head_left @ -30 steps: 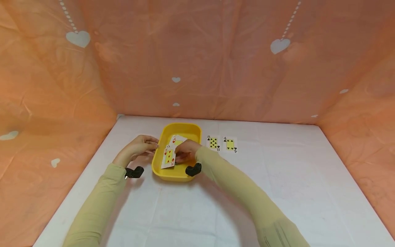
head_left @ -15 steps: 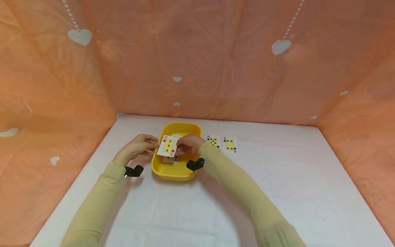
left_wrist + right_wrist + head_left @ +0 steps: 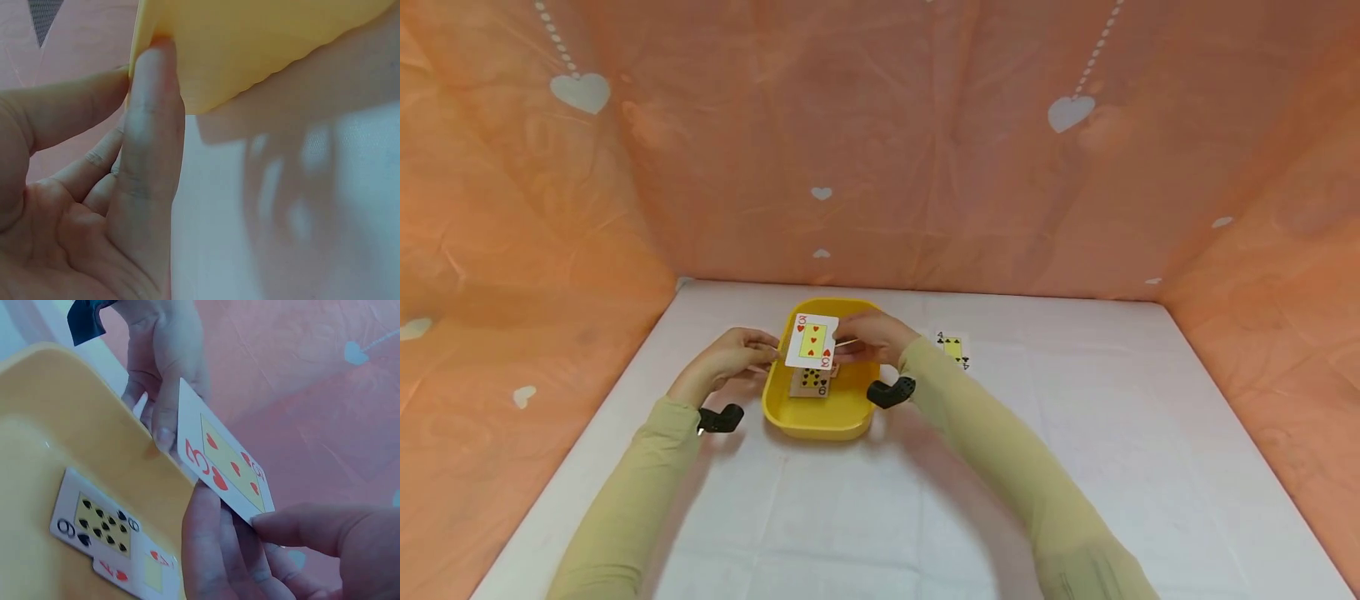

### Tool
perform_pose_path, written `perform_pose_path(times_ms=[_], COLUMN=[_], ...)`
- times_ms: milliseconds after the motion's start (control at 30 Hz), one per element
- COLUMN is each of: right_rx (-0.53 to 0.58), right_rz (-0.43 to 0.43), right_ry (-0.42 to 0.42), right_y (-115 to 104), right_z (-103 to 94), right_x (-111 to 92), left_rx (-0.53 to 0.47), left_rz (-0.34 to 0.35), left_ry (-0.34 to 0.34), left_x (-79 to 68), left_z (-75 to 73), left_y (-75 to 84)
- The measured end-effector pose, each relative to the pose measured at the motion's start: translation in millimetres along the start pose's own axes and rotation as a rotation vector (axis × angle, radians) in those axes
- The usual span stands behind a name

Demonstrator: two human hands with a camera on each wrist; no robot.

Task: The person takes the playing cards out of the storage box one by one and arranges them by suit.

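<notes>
My left hand (image 3: 726,360) pinches the left rim of a yellow plastic tray (image 3: 820,432); the left wrist view shows the thumb (image 3: 81,103) at the rim and a finger along the outer wall. Above the tray, my right hand (image 3: 874,335) holds a three of hearts playing card (image 3: 812,341), face up and tilted, between thumb and fingers. In the right wrist view, a nine of spades (image 3: 100,515) lies on the tray floor, overlapping an ace of hearts (image 3: 140,575).
A four of clubs (image 3: 953,347) lies face up on the white cloth-covered table (image 3: 820,517), right of the tray and partly behind the right sleeve. Orange cloth walls (image 3: 880,167) with pale hearts enclose the back and both sides.
My right hand has raised the three of hearts out of the tray, uncovering the nine of spades. The eight of spades on the table is now hidden behind that arm. The left hand keeps its place.
</notes>
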State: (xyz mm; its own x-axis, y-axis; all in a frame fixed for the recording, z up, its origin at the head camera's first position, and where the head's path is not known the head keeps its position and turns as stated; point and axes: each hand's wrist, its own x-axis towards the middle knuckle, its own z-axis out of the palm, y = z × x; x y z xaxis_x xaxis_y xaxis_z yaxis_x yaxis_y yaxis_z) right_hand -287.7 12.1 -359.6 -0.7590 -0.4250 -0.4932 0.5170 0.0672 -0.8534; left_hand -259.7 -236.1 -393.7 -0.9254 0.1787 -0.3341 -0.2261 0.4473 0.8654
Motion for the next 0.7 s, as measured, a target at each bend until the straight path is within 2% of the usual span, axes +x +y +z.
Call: perform_pose_path(times_ms=[233,500,700], right_rx=[0.028,0.038,0.006], right_rz=[-0.011,-0.069,-0.119], right_ry=[0.037,0.069,0.081], right_y=[-6.7,-8.7,-8.6], right_z=[-20.3,-48.3,-66.6], right_x=[-11.6,-20.3,-28.1], left_rx=[0.001,-0.013,-0.014], left_rz=[-0.011,-0.012,0.0], left_ry=[0.014,0.005,-0.005], left_x=[-2.8,-1.9,-2.8], left_z=[-1.9,-0.8,-1.2], left_y=[-2.7,-3.2,-3.4])
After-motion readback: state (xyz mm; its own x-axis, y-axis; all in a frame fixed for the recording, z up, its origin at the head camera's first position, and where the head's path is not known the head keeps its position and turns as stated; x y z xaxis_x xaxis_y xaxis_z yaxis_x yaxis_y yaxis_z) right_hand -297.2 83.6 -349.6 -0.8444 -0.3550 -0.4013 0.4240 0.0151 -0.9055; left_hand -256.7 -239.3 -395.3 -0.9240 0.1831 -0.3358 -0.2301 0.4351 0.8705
